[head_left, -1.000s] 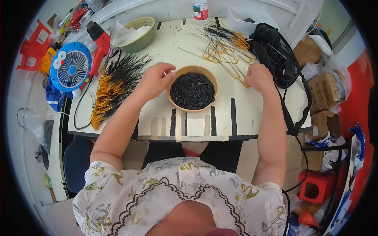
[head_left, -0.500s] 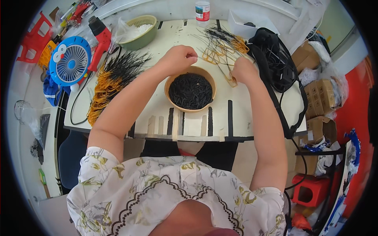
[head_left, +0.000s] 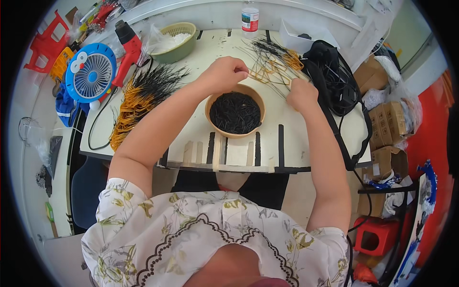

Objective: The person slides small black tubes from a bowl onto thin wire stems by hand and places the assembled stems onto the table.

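Note:
A tan bowl (head_left: pixel 236 136) full of short black tube pieces (head_left: pixel 234 113) stands in front of me on the table. Just above its far rim is my left hand (head_left: pixel 225 75), thumb and fingertips pinched together; whatever they hold is too small to make out. My right hand (head_left: pixel 302 93), to the right of the bowl, is closed on a thin wire that runs among the loose wires beside it. Those yellow and black wires (head_left: pixel 273 62) lie spread beyond the bowl. A thicker bundle of yellow wires with black ends (head_left: pixel 135 103) rests beside my left forearm.
At the left are a blue fan (head_left: pixel 92 72), a red heat gun (head_left: pixel 129 55) and a green basket (head_left: pixel 179 49) with white pieces. A bottle (head_left: pixel 249 21) and a white bin (head_left: pixel 299 38) stand at the back. A black bag (head_left: pixel 334 79) with straps lies at the right.
My right hand has shifted slightly right and down, and the yellow wire loop below its fingers no longer shows. My left hand has moved slightly right, still pinched. The whole view has shifted a little.

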Tool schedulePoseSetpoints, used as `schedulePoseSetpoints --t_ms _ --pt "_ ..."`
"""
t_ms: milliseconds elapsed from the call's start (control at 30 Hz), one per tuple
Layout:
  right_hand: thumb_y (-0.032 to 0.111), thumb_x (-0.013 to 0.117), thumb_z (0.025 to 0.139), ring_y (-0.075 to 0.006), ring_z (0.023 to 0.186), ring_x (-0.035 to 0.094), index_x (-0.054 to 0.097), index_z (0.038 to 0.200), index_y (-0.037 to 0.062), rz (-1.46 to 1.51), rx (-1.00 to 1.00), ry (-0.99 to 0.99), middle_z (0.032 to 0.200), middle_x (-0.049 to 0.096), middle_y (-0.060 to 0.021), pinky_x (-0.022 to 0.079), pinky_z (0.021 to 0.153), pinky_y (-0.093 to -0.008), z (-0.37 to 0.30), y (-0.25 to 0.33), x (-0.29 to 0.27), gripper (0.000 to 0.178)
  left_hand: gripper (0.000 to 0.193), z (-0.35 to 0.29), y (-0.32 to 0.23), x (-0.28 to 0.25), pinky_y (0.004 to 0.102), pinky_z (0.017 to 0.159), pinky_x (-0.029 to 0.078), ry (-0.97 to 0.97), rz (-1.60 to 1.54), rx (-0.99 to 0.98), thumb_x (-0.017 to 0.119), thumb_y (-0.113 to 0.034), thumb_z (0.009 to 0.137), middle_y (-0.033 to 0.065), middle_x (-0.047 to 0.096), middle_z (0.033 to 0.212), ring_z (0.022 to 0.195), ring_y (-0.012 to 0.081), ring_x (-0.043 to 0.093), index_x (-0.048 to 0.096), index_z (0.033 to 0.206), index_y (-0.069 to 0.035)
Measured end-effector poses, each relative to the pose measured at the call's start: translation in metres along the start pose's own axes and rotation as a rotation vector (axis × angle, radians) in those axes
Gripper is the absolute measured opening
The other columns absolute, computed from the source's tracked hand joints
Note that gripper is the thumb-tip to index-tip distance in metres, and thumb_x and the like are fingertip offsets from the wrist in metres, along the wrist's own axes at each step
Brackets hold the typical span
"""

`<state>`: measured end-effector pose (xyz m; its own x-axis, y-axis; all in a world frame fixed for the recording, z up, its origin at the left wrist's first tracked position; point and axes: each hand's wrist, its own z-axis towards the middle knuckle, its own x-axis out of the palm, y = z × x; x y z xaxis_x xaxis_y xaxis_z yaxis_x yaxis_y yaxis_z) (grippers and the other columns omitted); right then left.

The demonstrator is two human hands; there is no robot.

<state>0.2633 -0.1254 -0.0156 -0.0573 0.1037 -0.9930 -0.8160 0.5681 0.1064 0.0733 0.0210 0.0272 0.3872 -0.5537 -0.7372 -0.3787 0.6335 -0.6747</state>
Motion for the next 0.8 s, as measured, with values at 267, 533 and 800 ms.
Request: schedulePoseSetpoints --t_ms 267,533,800 --pt "0.006 0.058 0.070 -0.0349 0.090 0.064 0.067 0.090 0.0020 0.015 0.053 -0.023 0.092 0.066 -0.0185 0.052 0.077 -0.0410 0.001 -0.046 -0.008 0.022 0.022 0.009 0.002 0.001 0.0274 0.065 0.047 0.053 -0.062 0.001 0.059 -0.016 0.086 0.0056 0.063 0.083 0.071 0.0109 0.057 0.066 0.100 -0.001" --pt "0.006 0.065 0.079 -0.0043 0.052 0.045 0.065 0.094 -0.0026 1.397 -0.144 -0.033 0.069 0.059 0.0005 0.035 0.048 -0.0191 -0.003 -0.070 -0.083 0.017 0.026 0.002 -0.022 0.000 0.0260 0.067 0.047 0.204 -0.276 0.010 0.062 -0.017 0.084 0.0027 0.063 0.088 0.075 0.0096 0.057 0.064 0.106 -0.002" --pt "0.005 0.062 0.084 -0.0034 0.056 0.045 0.063 0.100 -0.0038 1.670 -0.137 0.148 0.076 0.060 0.0002 0.035 0.049 -0.0174 0.029 -0.026 -0.035 0.018 0.041 0.028 -0.013 0.013 0.0301 0.084 0.045 0.043 -0.710 -0.044 0.063 -0.023 0.084 0.0071 0.062 0.111 0.102 0.0144 0.056 0.057 0.119 -0.004"
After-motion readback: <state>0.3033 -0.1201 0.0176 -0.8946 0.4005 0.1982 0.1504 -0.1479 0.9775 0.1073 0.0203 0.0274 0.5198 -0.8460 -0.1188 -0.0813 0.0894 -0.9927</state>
